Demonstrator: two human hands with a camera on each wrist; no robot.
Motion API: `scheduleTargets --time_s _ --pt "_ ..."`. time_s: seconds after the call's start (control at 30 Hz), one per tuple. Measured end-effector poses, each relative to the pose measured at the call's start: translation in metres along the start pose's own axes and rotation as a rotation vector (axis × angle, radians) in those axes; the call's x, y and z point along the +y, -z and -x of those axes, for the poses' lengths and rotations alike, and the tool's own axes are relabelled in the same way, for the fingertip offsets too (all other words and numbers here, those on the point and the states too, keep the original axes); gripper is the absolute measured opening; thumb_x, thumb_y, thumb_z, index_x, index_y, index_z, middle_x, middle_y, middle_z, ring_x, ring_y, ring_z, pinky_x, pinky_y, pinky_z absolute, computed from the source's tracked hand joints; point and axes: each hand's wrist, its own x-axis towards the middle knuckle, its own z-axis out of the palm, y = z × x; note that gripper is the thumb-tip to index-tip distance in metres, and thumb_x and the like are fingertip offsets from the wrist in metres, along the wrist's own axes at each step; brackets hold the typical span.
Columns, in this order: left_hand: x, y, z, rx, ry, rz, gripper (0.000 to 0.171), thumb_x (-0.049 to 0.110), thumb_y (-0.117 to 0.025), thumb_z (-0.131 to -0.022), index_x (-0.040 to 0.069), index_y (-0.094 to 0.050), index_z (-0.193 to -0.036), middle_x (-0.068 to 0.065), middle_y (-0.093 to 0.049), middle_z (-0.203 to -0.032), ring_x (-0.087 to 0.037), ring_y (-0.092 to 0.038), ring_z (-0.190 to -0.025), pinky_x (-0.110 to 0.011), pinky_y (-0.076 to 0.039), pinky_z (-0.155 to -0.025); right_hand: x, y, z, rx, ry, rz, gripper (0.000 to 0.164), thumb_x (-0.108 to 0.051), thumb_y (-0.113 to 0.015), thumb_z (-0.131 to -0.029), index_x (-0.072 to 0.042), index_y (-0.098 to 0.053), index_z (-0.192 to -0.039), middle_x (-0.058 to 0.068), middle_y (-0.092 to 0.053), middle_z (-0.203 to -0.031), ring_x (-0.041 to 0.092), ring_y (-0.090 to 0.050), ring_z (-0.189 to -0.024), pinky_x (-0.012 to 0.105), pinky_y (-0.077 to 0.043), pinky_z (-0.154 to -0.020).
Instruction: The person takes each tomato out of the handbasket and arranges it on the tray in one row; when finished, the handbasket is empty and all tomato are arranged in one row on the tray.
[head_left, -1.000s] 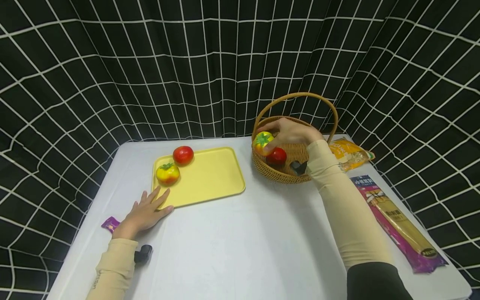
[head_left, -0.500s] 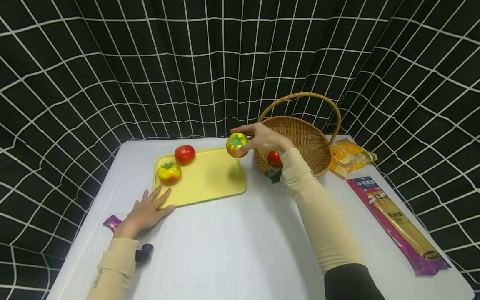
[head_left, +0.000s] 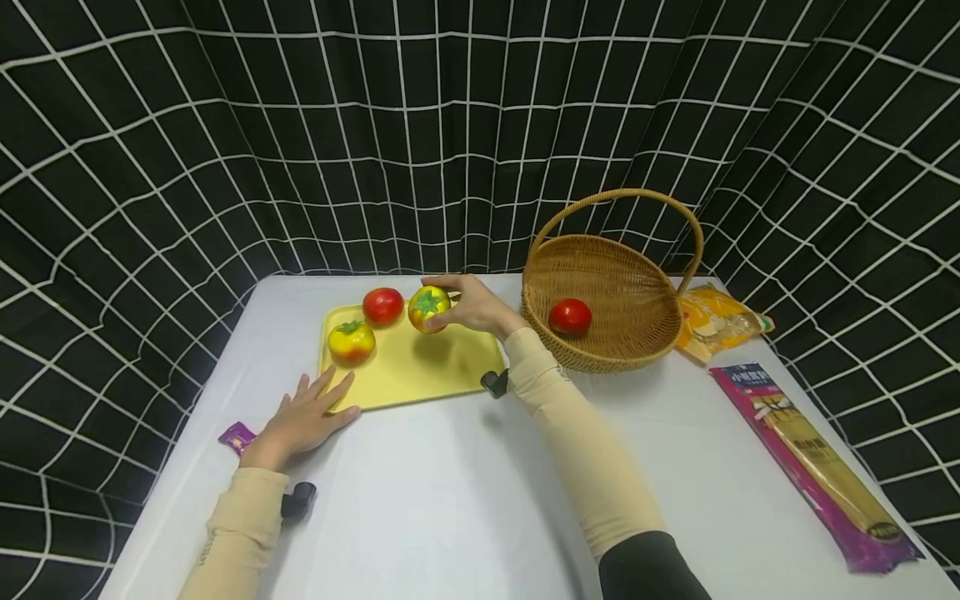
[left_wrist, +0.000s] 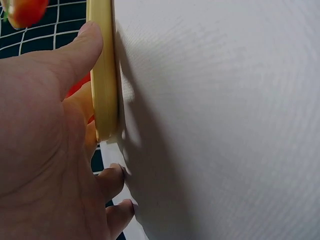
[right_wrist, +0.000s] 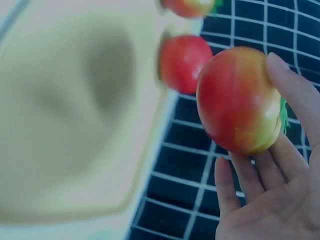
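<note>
My right hand (head_left: 476,307) grips a yellow-and-red tomato (head_left: 429,310) with green leaves, thumb on one side and fingers on the other. It is held over the yellow tray (head_left: 420,382), and in the right wrist view the tomato (right_wrist: 237,100) shows its red underside. On the tray's left part lie another yellow-and-red tomato (head_left: 351,342) and a red tomato (head_left: 383,307), the latter just left of the held one. My left hand (head_left: 300,425) is spread at the tray's near left corner; in the left wrist view its thumb rests against the tray edge (left_wrist: 105,75).
Right of the tray stands a wicker basket (head_left: 615,287) with a tall handle and a red tomato (head_left: 570,317) inside. An orange food bag (head_left: 720,323) and a long purple noodle packet (head_left: 813,462) lie farther right. A small purple wrapper (head_left: 237,437) lies beside my left wrist.
My right hand has carried the yellow-and-red tomato leftward from above the basket to over the tray. The left hand stays at the tray corner, and the head view has shifted slightly.
</note>
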Motion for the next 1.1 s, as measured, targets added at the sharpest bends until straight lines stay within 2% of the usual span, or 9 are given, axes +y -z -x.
scheduleTargets --time_s 0.17,0.27,0.43,0.7,1.1 --pt "-0.011 -0.004 -0.006 0.016 -0.019 0.018 0.086 0.075 -0.046 -0.101 0.025 -0.027 -0.169 -0.018 -0.005 -0.18 -0.059 0.008 -0.16 -0.079 0.007 -0.125 0.013 -0.015 -0.009 0.013 -0.042 0.034 0.075 -0.01 -0.088 -0.085 -0.014 -0.058 -0.154 0.014 -0.06 -0.152 0.03 -0.058 -0.133 0.037 -0.053 -0.115" --pt "-0.01 -0.003 -0.005 0.011 -0.017 0.012 0.088 0.076 -0.045 -0.101 0.024 -0.027 -0.17 -0.02 -0.004 -0.179 -0.061 0.009 -0.158 -0.08 0.008 -0.123 0.02 -0.017 -0.01 0.021 -0.071 0.021 0.076 -0.011 -0.088 -0.085 -0.012 -0.056 -0.154 0.017 -0.056 -0.156 0.031 -0.057 -0.137 0.041 -0.047 -0.121" --pt "-0.002 0.002 0.0 -0.002 0.01 -0.002 0.083 0.067 -0.048 -0.104 0.019 -0.026 -0.169 -0.022 -0.003 -0.178 -0.06 0.009 -0.159 -0.078 0.008 -0.125 0.033 -0.02 -0.011 0.021 -0.107 0.005 0.079 -0.014 -0.087 -0.087 -0.01 -0.052 -0.157 0.019 -0.051 -0.161 0.034 -0.052 -0.144 0.044 -0.037 -0.129" --pt "0.015 0.009 0.009 -0.022 0.024 -0.006 0.077 0.055 -0.052 -0.108 0.016 -0.026 -0.169 -0.024 -0.005 -0.178 -0.061 0.008 -0.158 -0.078 0.006 -0.125 0.05 -0.03 -0.011 0.044 -0.157 -0.038 0.079 -0.02 -0.086 -0.089 -0.01 -0.05 -0.158 0.021 -0.051 -0.16 0.035 -0.052 -0.144 0.045 -0.038 -0.128" --pt "0.013 0.006 0.007 -0.019 0.032 -0.012 0.078 0.057 -0.05 -0.108 0.016 -0.026 -0.169 -0.024 -0.004 -0.178 -0.061 0.009 -0.158 -0.078 0.006 -0.125 0.054 -0.035 -0.012 0.071 -0.148 -0.085 0.079 -0.019 -0.082 -0.09 -0.01 -0.047 -0.16 0.022 -0.047 -0.163 0.036 -0.05 -0.147 0.046 -0.035 -0.13"
